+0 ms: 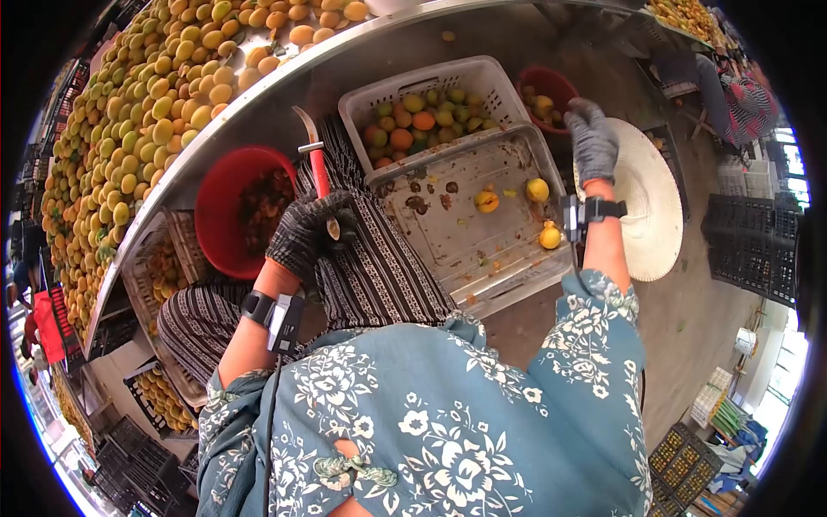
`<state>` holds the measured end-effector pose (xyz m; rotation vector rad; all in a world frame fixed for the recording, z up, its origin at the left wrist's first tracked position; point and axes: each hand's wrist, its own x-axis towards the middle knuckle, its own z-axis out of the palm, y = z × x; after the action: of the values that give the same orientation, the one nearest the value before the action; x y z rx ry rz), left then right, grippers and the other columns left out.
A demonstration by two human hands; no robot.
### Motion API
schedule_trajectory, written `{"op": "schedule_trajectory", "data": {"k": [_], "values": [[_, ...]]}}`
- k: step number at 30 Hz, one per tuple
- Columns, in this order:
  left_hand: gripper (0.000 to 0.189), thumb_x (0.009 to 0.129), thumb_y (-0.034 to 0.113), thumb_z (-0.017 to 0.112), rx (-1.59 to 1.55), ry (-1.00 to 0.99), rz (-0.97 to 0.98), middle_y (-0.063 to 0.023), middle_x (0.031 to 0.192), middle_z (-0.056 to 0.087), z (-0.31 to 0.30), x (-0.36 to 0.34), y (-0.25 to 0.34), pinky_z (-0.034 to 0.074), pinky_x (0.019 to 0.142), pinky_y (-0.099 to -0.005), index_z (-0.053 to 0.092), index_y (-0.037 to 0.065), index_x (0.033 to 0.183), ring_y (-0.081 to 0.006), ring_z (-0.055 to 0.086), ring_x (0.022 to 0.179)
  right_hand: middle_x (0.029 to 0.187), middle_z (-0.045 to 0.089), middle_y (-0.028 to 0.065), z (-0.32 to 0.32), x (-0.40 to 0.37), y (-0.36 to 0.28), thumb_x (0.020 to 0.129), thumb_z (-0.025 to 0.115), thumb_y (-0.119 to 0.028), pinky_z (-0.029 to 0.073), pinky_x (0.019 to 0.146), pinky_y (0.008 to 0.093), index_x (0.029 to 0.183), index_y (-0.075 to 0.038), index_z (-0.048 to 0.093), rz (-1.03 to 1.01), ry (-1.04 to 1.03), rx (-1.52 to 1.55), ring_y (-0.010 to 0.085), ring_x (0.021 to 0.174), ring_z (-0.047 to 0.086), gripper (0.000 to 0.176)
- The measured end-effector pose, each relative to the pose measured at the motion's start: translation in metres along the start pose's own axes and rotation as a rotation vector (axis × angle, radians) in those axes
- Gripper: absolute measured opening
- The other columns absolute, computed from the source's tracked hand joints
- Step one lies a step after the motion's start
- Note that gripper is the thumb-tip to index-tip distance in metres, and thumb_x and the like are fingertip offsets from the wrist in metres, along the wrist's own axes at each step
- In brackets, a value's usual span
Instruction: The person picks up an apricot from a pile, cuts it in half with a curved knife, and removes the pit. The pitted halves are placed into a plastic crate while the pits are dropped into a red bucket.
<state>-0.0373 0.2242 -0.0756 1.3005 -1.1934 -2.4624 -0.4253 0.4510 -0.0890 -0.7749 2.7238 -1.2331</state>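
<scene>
My left hand point(307, 228), in a dark glove, is closed around a knife point(320, 172) with a red handle and a curved blade pointing up, above the striped trousers. A metal tip shows below the fist. My right hand point(593, 142), in a grey glove, is raised beside a small red bucket point(551, 84) and over the edge of a straw hat point(650, 207). Its fingers look loosely apart, with nothing visible in them. Left of that hand lies a shallow grey tray point(448, 233) with stains, two whole yellow fruits and a cut fruit point(487, 202).
Behind the tray stands a crate point(353, 112) of green and orange fruit. A large red bucket point(207, 202) with scraps is left of my knees. A metal-edged table point(185, 159) heaped with fruit curves across the upper left. Another person point(748, 108) sits at the upper right near black crates point(749, 250).
</scene>
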Motion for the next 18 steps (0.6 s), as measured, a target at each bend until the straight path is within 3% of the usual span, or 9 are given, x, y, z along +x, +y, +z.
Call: {"op": "schedule_trajectory", "data": {"k": [3,5,7,8,10,14,15,17,18], "values": [[0.029,0.083,0.025,0.070,-0.003,-0.008,-0.007,-0.0054,0.071,0.058,-0.001,0.003,0.000,0.041,0.045,-0.0256,0.062,0.004,0.101,-0.0158,0.055,0.054,0.111,0.064,0.0169,0.019,-0.042,-0.006,0.083,0.059,-0.031,0.048,0.088,0.0403,0.109,-0.014,0.063,0.142,-0.241,-0.468,0.0362,0.101,0.060,0.032],[0.029,0.083,0.025,0.070,-0.001,-0.020,-0.020,-0.0052,0.071,0.058,-0.001,0.005,-0.001,0.041,0.045,-0.0256,0.062,0.004,0.101,-0.0156,0.054,0.054,0.115,0.060,0.0185,0.034,-0.071,0.001,0.083,0.056,-0.024,0.046,0.092,0.0434,0.109,-0.013,0.063,0.130,-0.397,-0.672,0.0368,0.106,0.057,0.029],[0.030,0.083,0.025,0.070,-0.013,-0.034,-0.025,-0.0051,0.071,0.058,0.000,0.004,0.000,0.040,0.044,-0.0255,0.061,0.003,0.101,-0.0154,0.054,0.054,0.115,0.060,0.0178,0.048,-0.094,0.023,0.081,0.055,-0.018,0.046,0.092,0.0431,0.108,-0.008,0.062,-0.024,-0.392,-0.756,0.0360,0.106,0.057,0.030],[0.030,0.083,0.025,0.070,-0.007,-0.032,-0.027,-0.0051,0.071,0.058,0.000,0.003,-0.001,0.040,0.044,-0.0255,0.061,0.003,0.101,-0.0154,0.054,0.054,0.115,0.060,0.0178,0.055,-0.104,0.037,0.081,0.055,-0.018,0.046,0.092,0.0431,0.108,-0.008,0.062,-0.019,-0.394,-0.751,0.0360,0.106,0.057,0.030],[0.029,0.084,0.025,0.070,-0.030,-0.028,-0.026,-0.0052,0.071,0.057,-0.001,0.004,-0.001,0.040,0.045,-0.0259,0.061,0.003,0.101,-0.0156,0.053,0.054,0.113,0.060,0.0173,0.060,-0.114,0.050,0.076,0.056,-0.011,0.046,0.091,0.0423,0.107,-0.006,0.063,-0.210,-0.108,-0.796,0.0358,0.104,0.057,0.032],[0.029,0.084,0.025,0.069,-0.099,-0.054,-0.008,-0.0058,0.072,0.058,-0.003,0.008,-0.005,0.041,0.045,-0.0261,0.061,0.003,0.101,-0.0160,0.054,0.055,0.113,0.062,0.0167,0.053,-0.105,0.053,0.076,0.059,-0.013,0.047,0.091,0.0403,0.110,-0.011,0.066,0.083,-0.237,-0.617,0.0335,0.106,0.058,0.034],[0.029,0.084,0.025,0.069,-0.057,-0.025,-0.015,-0.0061,0.072,0.058,-0.001,0.006,-0.002,0.041,0.045,-0.0264,0.060,0.003,0.101,-0.0163,0.053,0.055,0.113,0.062,0.0167,0.054,-0.103,0.045,0.076,0.059,-0.013,0.047,0.091,0.0403,0.110,-0.011,0.066,0.074,-0.234,-0.617,0.0335,0.106,0.058,0.034],[0.029,0.084,0.025,0.069,-0.018,0.009,-0.024,-0.0064,0.072,0.058,-0.002,0.005,-0.002,0.041,0.045,-0.0267,0.060,0.004,0.101,-0.0166,0.053,0.055,0.106,0.063,0.0160,0.056,-0.108,0.030,0.074,0.060,-0.012,0.046,0.091,0.0392,0.102,-0.011,0.068,0.180,-0.331,-0.294,0.0353,0.102,0.058,0.029],[0.029,0.084,0.026,0.069,-0.045,-0.022,-0.028,-0.0068,0.073,0.059,-0.003,0.006,-0.003,0.041,0.045,-0.0270,0.060,0.004,0.101,-0.0172,0.054,0.055,0.105,0.064,0.0150,0.068,-0.115,0.044,0.075,0.062,-0.016,0.047,0.090,0.0393,0.107,-0.012,0.067,0.000,-0.322,-0.306,0.0339,0.102,0.059,0.032]]}}
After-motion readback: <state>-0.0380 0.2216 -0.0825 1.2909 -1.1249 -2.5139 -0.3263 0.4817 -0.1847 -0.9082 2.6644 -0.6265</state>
